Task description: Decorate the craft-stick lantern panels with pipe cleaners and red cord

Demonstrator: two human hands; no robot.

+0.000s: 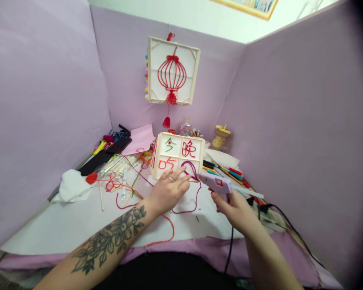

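At the bottom of the frame, a lilac cloth (199,247) hangs along the near edge of the white-covered desk (87,225), and a black cord (230,249) runs down past it. A loose red strand (161,242) curls on the white cover just left of the lower middle. Right of centre, the right hand (230,205) has its grip closed round the handle of a pale purple glue gun (214,182), whose nozzle points left. Near the middle, the left hand (171,191) reaches up with fingers loosely spread; I cannot tell whether they pinch anything. The purple yarn (195,173) loops over the lower right pane of a framed box (180,156), which stands just beyond the left fingers, left of the nozzle; a tail of it trails down onto the desk between both hands. The step in hand looks like fixing yarn strokes on that pane, the other three bearing green and red characters. The next move seems to call for the nozzle close to the strand, and fingertips that press the yarn clear of hot glue. Behind, a jar (184,128) of small coloured pieces stands at centre, and in the upper middle hangs a second box (172,74) with a red lantern design.
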